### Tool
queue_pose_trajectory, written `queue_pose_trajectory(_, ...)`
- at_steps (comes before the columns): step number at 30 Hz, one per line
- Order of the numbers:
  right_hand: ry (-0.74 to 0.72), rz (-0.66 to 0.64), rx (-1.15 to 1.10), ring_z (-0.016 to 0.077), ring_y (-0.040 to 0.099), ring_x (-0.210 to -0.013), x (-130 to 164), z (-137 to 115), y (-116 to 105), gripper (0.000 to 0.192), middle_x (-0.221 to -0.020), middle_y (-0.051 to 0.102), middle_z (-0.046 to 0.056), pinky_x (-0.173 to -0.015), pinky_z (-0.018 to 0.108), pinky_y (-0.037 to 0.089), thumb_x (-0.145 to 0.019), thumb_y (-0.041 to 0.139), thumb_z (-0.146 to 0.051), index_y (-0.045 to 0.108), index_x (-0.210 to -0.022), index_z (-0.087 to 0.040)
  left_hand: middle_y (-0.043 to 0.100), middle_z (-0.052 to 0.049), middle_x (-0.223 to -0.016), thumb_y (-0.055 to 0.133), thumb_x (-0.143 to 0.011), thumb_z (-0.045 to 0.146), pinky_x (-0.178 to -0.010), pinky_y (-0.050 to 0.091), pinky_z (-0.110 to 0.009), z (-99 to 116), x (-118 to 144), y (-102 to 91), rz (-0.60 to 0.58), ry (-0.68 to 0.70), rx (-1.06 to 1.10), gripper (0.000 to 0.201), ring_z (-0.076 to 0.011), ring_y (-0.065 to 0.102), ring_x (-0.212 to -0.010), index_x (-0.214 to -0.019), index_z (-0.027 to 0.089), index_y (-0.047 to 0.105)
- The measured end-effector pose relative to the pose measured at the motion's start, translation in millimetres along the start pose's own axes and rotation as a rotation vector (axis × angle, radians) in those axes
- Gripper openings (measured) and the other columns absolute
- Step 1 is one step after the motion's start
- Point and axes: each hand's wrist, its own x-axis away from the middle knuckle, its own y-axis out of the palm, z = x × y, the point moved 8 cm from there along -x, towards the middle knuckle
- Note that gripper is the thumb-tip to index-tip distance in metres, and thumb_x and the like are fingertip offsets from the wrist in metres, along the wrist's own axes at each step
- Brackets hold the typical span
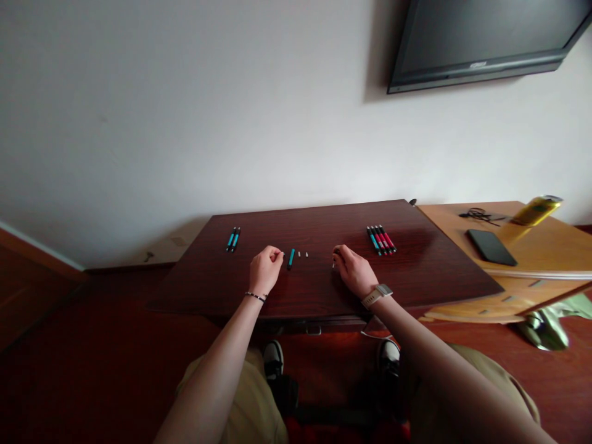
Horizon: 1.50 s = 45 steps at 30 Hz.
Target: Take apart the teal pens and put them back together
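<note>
My left hand (266, 271) is closed in a pinch over the dark wooden table (319, 293), and a tiny dark bit shows at its fingertips, too small to name. Just right of it lies a teal and black pen barrel (291, 259). Two small white pieces, one white piece (299, 254) and another white piece (306, 254), stand or lie beside the barrel. My right hand (354, 271) is also closed, its fingers curled around something small. A dark part and a pale tip peek out there, but the rest is hidden.
Two teal pens (233, 239) lie at the table's left. Several teal and red pens (382, 240) lie in a row at the right. A lighter cabinet (444, 228) beside the table holds a black phone (491, 246), a cable (481, 214) and a yellow can (537, 210).
</note>
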Motion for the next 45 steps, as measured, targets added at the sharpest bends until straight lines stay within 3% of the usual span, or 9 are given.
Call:
queue_pose_trajectory(5,-0.009,0.017,0.013,0.0244,0.067,-0.084,1,-1,0,0.021,-0.1,0.072,0.008,-0.075,0.032,0.046,-0.107,0.043,-0.037,0.061,-0.108,-0.026,0.078,-0.006,-0.094,0.059,-0.098,0.032,-0.073,0.043,-0.027,-13,-4,-3.3,0.02,-0.045,0.012,0.018,-0.0201,0.069,-0.084,-0.099,0.021,0.074)
queue_pose_trajectory(11,-0.019,0.015,0.047,0.0222,0.067,-0.083,0,-1,3,0.019,-0.101,0.072,0.008,-0.074,0.03,0.045,-0.108,0.043,-0.034,0.059,-0.108,-0.024,0.079,-0.005,-0.093,0.06,-0.097,0.031,-0.074,0.045,-0.027,-18,-5,-0.5,0.008,-0.064,-0.026,0.018,-0.0202,0.07,-0.085,-0.1,0.023,0.075)
queue_pose_trajectory(18,-0.008,0.006,0.048,0.0221,0.067,-0.082,2,0,3,0.017,-0.1,0.072,0.007,-0.074,0.03,0.044,-0.107,0.044,-0.033,0.058,-0.107,-0.024,0.078,-0.004,-0.092,0.061,-0.097,0.03,-0.074,0.046,-0.027,-12,-3,2.8,-0.006,-0.058,-0.024,0.015,-0.0203,0.071,-0.086,-0.098,0.024,0.075)
queue_pose_trajectory(24,0.067,0.081,0.042,0.023,0.068,-0.079,1,9,-7,0.02,-0.095,0.072,0.007,-0.073,0.031,0.045,-0.108,0.044,-0.036,0.057,-0.112,-0.022,0.078,-0.004,-0.092,0.061,-0.097,0.029,-0.074,0.046,-0.028,-7,-3,7.5,-0.011,-0.03,-0.016,0.015,-0.02,0.07,-0.085,-0.098,0.023,0.075)
queue_pose_trajectory(31,0.046,0.119,0.047,0.024,0.07,-0.095,-3,13,-20,0.024,-0.11,0.072,0.01,-0.082,0.031,0.049,-0.108,0.043,-0.035,0.06,-0.121,-0.022,0.078,-0.004,-0.091,0.06,-0.098,0.027,-0.073,0.045,-0.028,1,-2,12.4,-0.012,0.029,-0.014,0.015,-0.0193,0.07,-0.083,-0.097,0.023,0.075)
queue_pose_trajectory(37,0.048,0.052,0.15,0.0251,0.07,-0.097,-3,18,-12,0.029,-0.115,0.071,0.01,-0.082,0.033,0.051,-0.108,0.044,-0.036,0.064,-0.126,-0.024,0.079,-0.004,-0.094,0.06,-0.097,0.025,-0.074,0.046,-0.028,4,-1,13.6,-0.016,0.035,0.002,0.014,-0.0191,0.07,-0.084,-0.096,0.023,0.074)
queue_pose_trajectory(45,0.087,0.03,0.131,0.0261,0.072,-0.094,-2,21,-9,0.027,-0.113,0.074,0.01,-0.075,0.032,0.049,-0.108,0.043,-0.039,0.063,-0.119,-0.024,0.079,-0.004,-0.096,0.059,-0.098,0.025,-0.075,0.047,-0.028,8,1,13.5,-0.028,0.049,-0.007,0.014,-0.019,0.07,-0.084,-0.097,0.023,0.073)
